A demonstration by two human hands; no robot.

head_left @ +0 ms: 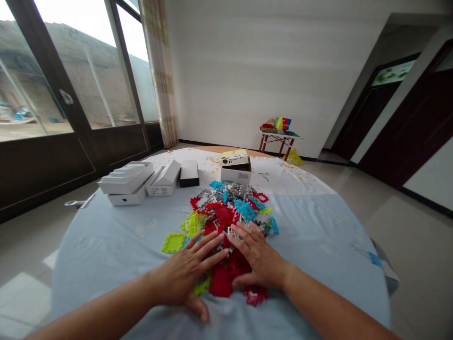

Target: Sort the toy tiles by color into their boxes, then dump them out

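A heap of plastic building pieces with notched edges lies on the cloth-covered table, in red, blue, grey, white and lime green. My left hand rests on the heap's near left side, fingers spread and thumb pointing toward me. On the near right side lies my right hand, its fingers also stretched out over the pieces. Neither hand grips a piece. Between them shows a flat red piece. A lime green square piece sits left of the heap, and a dark red piece lies below my right hand.
Behind the heap stands an open yellow and white box. Several white boxes are stacked at the table's left, beside a black and white box. The round table has a blue cloth. A small side table stands by the wall.
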